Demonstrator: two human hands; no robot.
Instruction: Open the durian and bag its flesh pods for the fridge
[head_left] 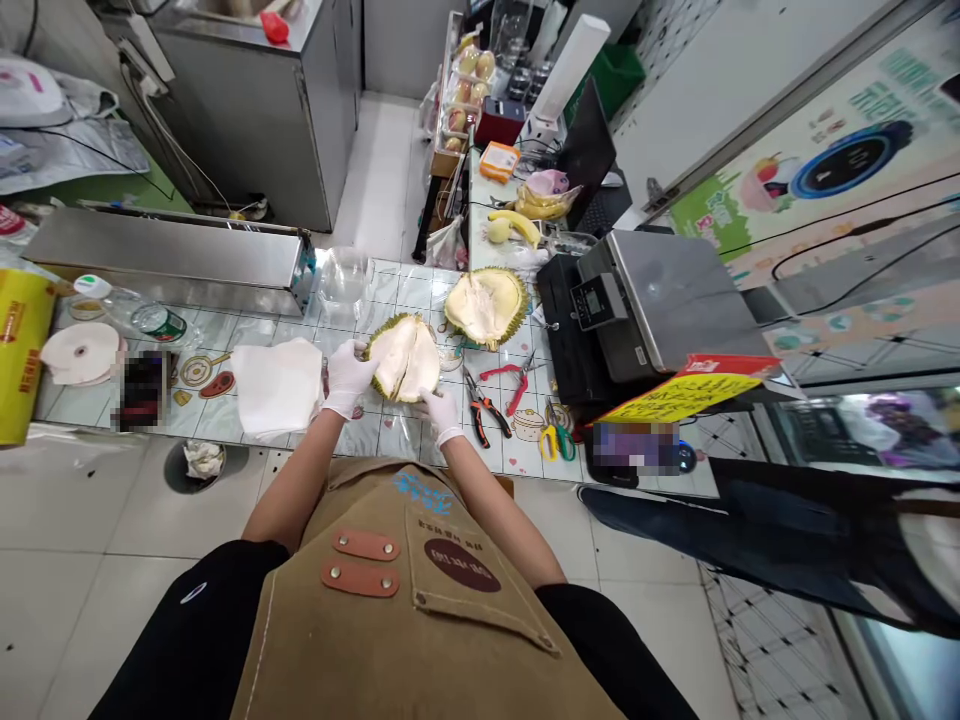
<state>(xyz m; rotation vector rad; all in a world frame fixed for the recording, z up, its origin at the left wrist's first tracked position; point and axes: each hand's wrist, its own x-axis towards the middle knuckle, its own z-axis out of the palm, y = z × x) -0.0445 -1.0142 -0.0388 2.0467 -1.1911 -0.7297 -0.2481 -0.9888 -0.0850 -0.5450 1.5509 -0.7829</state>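
Note:
An opened durian half (405,358), spiky green outside and pale inside, is held just over the counter. My left hand (349,378), in a white glove, grips its left side with the fingers against the spiky rim. On the right lower edge, my right hand (441,412), gloved too, has its fingers closed on the husk. A second durian half (487,306) lies cut side up just beyond, to the right. Orange-and-black pliers (486,408) and a red-handled tool (513,378) lie right of my right hand.
White cloths (277,387) lie left of my left hand, a clear plastic container (346,282) behind it. Yellow-and-green scissors (558,440) rest near the front edge. A weighing machine (667,290) stands at right; a metal box (172,255) and plastic bottle (135,308) at left. A person's leg (720,525) is at right.

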